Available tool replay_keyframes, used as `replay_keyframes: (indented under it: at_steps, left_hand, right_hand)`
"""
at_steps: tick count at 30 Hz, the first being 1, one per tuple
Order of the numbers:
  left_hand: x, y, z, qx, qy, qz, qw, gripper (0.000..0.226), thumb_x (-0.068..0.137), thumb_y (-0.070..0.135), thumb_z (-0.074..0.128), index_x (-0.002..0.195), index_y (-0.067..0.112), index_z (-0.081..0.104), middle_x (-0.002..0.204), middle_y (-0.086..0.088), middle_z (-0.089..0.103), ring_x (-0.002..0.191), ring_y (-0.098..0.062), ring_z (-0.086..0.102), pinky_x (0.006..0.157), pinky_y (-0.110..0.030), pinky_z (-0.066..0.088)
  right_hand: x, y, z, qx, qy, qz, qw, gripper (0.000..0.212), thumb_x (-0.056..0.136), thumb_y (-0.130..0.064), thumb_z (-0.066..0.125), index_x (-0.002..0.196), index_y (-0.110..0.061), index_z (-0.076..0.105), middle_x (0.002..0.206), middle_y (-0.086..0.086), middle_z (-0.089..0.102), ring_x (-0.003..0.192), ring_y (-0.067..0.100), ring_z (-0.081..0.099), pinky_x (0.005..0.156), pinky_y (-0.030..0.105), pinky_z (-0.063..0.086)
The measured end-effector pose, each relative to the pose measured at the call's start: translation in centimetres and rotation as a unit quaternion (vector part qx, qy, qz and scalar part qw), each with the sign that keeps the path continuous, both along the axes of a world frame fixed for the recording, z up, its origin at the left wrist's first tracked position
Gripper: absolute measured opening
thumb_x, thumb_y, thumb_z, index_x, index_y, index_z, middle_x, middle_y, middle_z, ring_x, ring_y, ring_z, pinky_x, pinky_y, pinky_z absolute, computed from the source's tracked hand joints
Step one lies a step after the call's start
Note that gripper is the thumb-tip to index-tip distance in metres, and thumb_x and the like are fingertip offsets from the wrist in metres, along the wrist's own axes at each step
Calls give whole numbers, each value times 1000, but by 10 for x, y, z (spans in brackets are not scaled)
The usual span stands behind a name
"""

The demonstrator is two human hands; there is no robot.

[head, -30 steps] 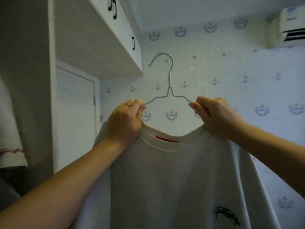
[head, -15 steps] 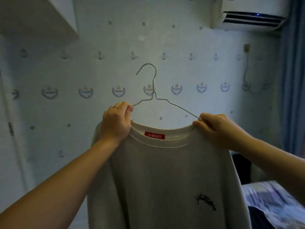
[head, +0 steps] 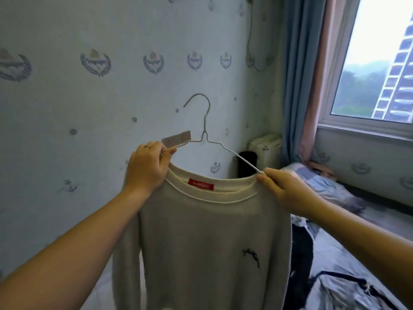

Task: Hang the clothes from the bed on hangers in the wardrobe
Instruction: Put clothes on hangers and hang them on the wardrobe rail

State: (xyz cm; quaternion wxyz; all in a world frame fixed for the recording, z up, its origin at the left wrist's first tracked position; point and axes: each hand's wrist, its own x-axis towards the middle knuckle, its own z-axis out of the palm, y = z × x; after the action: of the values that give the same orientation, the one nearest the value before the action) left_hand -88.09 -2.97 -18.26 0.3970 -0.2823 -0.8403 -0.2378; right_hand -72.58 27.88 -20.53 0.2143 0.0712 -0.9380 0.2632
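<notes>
Now the left hand [head: 146, 168] and right hand [head: 288, 189], fingers [head: 166, 153] curled, grip the sweatshirt [head: 201, 242] collar on its wire hanger [head: 204, 130]; window [head: 377, 63] and bed [head: 335, 253] have come into view.

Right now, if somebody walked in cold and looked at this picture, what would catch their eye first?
A cream sweatshirt is held up in the middle of the frame, on a wire hanger whose hook sticks up against the patterned wall. The left hand and right hand each grip its collar at a shoulder, with a red label between them. At upper right, a bright window draws the eye next.
</notes>
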Motion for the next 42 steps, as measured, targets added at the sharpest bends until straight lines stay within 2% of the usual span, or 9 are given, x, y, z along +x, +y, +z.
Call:
replay_keyframes:
  at_steps: [5, 10, 15, 19, 23, 27, 33, 38, 42]
  left_hand:
    - [-57, 46, -48, -22, -60, -57, 996, 43, 96, 55, 38, 77, 17, 48, 78, 0, 51, 72, -22, 47, 63, -33, 31]
    - [-102, 111, -95, -68, -119, -98, 986, 49, 95, 57, 37, 79, 14, 54, 80, -1, 53, 75, -24, 49, 64, -34, 36]
    - [-140, 191, -147, -112, -156, -134, 972, 43, 97, 52, 44, 78, 15, 53, 81, -3, 56, 73, -23, 49, 61, -34, 36]
    - [-171, 270, -183, -146, -198, -143, 959, 43, 98, 54, 43, 77, 18, 53, 81, -6, 58, 77, -32, 54, 64, -41, 43]
    - [-195, 348, -211, -173, -225, -156, 946, 37, 99, 47, 50, 80, 16, 56, 86, -8, 59, 82, -34, 55, 66, -36, 34]
    - [-212, 418, -233, -194, -255, -155, 934, 57, 93, 64, 33, 83, 14, 59, 90, -6, 60, 87, -32, 54, 72, -40, 38]
    - [-240, 492, -266, -227, -302, -168, 910, 57, 92, 64, 36, 83, 13, 60, 93, -10, 63, 91, -34, 55, 77, -43, 42]
    - [-276, 546, -298, -240, -330, -197, 891, 36, 96, 49, 55, 81, 16, 55, 95, -8, 62, 95, -32, 53, 75, -37, 30]
    - [-312, 585, -348, -228, -371, -214, 874, 46, 92, 59, 50, 79, 16, 57, 90, -8, 62, 93, -35, 55, 78, -42, 41]
  right_hand:
    - [-12, 16, -40, -11, -50, -64, 997, 30, 101, -37, 44, 74, -28, 54, 68, -12, 56, 68, -1, 52, 66, 21, 43]
    - [-23, 56, -91, -19, -85, -127, 988, 31, 99, -44, 42, 69, -39, 47, 65, -11, 51, 65, 9, 51, 68, 45, 47]
    - [-35, 111, -141, -62, -122, -180, 974, 33, 99, -39, 47, 71, -22, 49, 66, -9, 55, 65, 7, 53, 65, 36, 46]
    - [-56, 172, -175, -92, -149, -213, 961, 29, 99, -35, 50, 74, -20, 52, 67, -8, 56, 67, 8, 54, 64, 31, 44]
    - [-74, 236, -203, -107, -192, -245, 944, 27, 98, -34, 52, 72, -27, 49, 68, -9, 57, 69, 11, 55, 65, 32, 44]
    - [-92, 297, -225, -128, -223, -265, 929, 32, 98, -32, 52, 68, -29, 43, 67, -9, 53, 68, 8, 51, 62, 32, 39]
    - [-116, 353, -260, -150, -275, -315, 896, 26, 100, -26, 51, 74, -20, 47, 68, -9, 50, 67, 14, 48, 55, 19, 30]
    - [-150, 392, -295, -171, -286, -372, 866, 23, 100, -24, 49, 77, -18, 47, 73, -1, 54, 71, 21, 49, 58, 33, 32]
    - [-188, 419, -336, -186, -299, -434, 829, 16, 99, -21, 49, 86, -13, 54, 81, 5, 58, 77, 26, 52, 64, 35, 35]
